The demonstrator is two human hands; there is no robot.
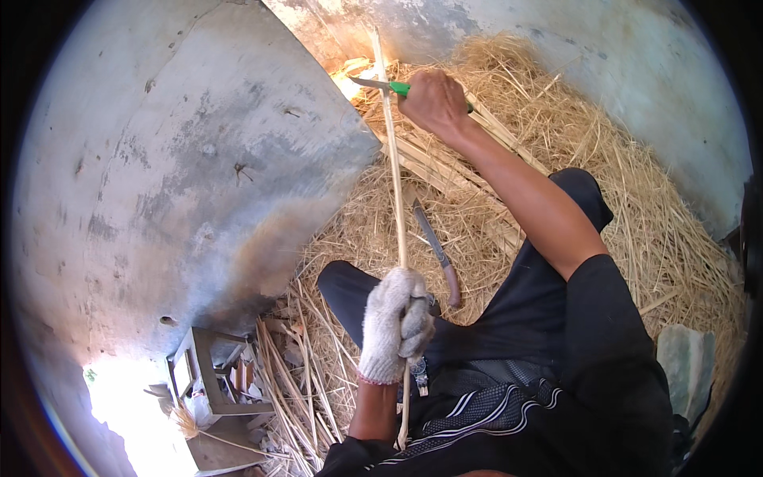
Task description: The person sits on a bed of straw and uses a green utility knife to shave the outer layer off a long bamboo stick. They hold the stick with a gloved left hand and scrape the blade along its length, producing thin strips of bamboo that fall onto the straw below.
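1. Clenching pale strip [399, 207] in gloved left hand [396, 322], toward its near end.
2. Grasping green-handled knife [400, 88] in bare right hand [435, 103], crossing strip near far end without clearly showing contact.
3. Extending strip forward above straw-coloured shavings [628, 207].
4. Probably handling light, springy, stiff lengthwise, splintery; best gripping low, well clear of knife.

The right hand [433, 103] covers most of the green knife handle [400, 89]. The blade's [369, 83] bite into the pale strip [396, 187] is too small to judge. The gloved left hand [391, 326] hides a lower stretch. Beyond the straw's [628, 207] left edge, jumbled clutter [246, 379] is indistinct.
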